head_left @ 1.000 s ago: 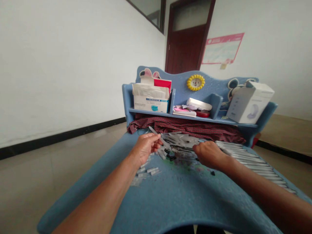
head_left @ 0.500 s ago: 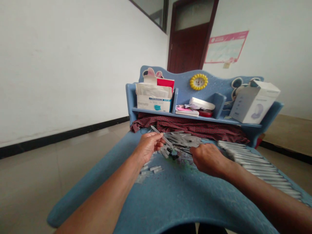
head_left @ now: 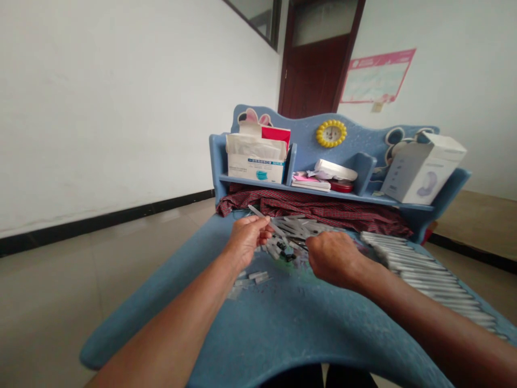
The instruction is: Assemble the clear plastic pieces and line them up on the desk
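My left hand point(head_left: 249, 237) pinches a pale translucent pen barrel point(head_left: 255, 210) between thumb and fingertips, one end pointing up and to the left. Across from it, my right hand point(head_left: 333, 256) is a fist around a thin dark rod point(head_left: 299, 244) resembling a pen refill; the grip hides most of it. Loose grey-white pen barrels point(head_left: 301, 225) are heaped behind and between both hands. Small black pieces point(head_left: 287, 255) lie at the heap's near side. Short clear caps point(head_left: 258, 277) are scattered below my left wrist.
A row of pens point(head_left: 424, 280) covers the right side of the blue table point(head_left: 258, 328), beneath my right forearm. A checked cloth point(head_left: 323, 210) is bunched along the back. Above it, the shelf holds a mask box point(head_left: 254, 167), papers point(head_left: 311, 183) and a white box point(head_left: 420, 170).
My right hand has moved left with the dark rod, closer to my left hand. The left hand keeps the pen barrel almost in place. The view has shifted slightly.
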A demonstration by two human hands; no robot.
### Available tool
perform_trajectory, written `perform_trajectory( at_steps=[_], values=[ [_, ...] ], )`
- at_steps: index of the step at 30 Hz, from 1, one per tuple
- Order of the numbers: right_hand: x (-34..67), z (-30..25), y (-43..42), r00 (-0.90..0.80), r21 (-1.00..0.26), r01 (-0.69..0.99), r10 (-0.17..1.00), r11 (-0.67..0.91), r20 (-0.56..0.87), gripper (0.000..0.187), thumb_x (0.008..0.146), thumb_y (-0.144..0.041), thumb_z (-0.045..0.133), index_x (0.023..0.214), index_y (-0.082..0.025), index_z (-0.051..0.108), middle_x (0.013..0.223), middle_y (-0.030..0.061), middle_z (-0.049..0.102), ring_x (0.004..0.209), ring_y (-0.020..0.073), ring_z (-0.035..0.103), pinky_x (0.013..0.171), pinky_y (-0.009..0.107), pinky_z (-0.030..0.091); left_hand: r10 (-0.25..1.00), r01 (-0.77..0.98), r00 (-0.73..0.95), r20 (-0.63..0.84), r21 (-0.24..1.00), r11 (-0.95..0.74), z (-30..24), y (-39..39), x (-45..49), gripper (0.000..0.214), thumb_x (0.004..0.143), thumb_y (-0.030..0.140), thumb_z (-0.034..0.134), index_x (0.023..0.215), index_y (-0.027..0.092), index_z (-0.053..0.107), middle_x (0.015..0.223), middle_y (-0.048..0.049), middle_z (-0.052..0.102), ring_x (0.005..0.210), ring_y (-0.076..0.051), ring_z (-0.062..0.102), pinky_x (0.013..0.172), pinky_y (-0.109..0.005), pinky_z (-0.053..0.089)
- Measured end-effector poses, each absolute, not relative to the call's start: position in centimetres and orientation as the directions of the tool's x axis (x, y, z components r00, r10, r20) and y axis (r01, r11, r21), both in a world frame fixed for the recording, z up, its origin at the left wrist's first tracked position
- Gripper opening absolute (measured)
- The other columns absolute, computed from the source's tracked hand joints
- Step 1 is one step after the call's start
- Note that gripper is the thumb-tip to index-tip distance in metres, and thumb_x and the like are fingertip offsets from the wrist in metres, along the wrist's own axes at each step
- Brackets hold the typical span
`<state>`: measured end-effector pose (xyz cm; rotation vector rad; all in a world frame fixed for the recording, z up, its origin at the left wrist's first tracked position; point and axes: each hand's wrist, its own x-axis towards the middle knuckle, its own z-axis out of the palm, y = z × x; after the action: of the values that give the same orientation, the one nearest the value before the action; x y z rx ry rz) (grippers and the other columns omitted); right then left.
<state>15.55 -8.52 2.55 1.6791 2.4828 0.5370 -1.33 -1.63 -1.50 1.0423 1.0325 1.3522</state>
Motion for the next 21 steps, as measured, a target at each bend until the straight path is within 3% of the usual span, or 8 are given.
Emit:
perform_trajectory(
  at_steps=[5,9,21],
  values=[
    [14.5,3.8,-8.7,-0.379,0.357,0.876,0.921,0.324,0.092,0.023,0.075,-0.02,0.046,0.087,-0.012,0.064,0.082,0.0175,0.066,0.079,0.024,0.063,0.066,0.03,0.046,0.996,-0.286,-0.083,0.044,0.956,-0.067,-1.5,-1.4,-1.5,0.014,0.064,0.021,0.064,0.065,0.01,0.055,0.056,-0.0041,0.059,0.04,-0.008,0.05,0.035,-0.017,0.036],
    [14.1,4.2,-8.8,-0.413,0.386,0.86,0.899,0.334,0.142,0.021,0.073,-0.018,0.046,0.083,-0.012,0.064,0.078,0.0163,0.067,0.073,0.0251,0.064,0.061,0.031,0.047,0.989,-0.313,-0.136,0.055,0.945,-0.096,-1.5,-1.3,-1.6,0.015,0.063,0.021,0.065,0.062,0.01,0.055,0.055,-0.0039,0.059,0.04,-0.008,0.05,0.035,-0.017,0.037],
    [14.4,4.7,-8.8,-0.406,0.429,0.851,0.897,0.303,0.173,0.025,0.076,-0.017,0.04,0.083,-0.014,0.063,0.074,0.0155,0.066,0.071,0.0259,0.064,0.058,0.033,0.048,0.994,-0.416,-0.094,0.047,0.906,-0.082,-1.3,-1.4,-1.8,0.015,0.062,0.02,0.067,0.063,0.01,0.056,0.054,-0.0036,0.06,0.04,-0.008,0.051,0.035,-0.016,0.038]
  ],
)
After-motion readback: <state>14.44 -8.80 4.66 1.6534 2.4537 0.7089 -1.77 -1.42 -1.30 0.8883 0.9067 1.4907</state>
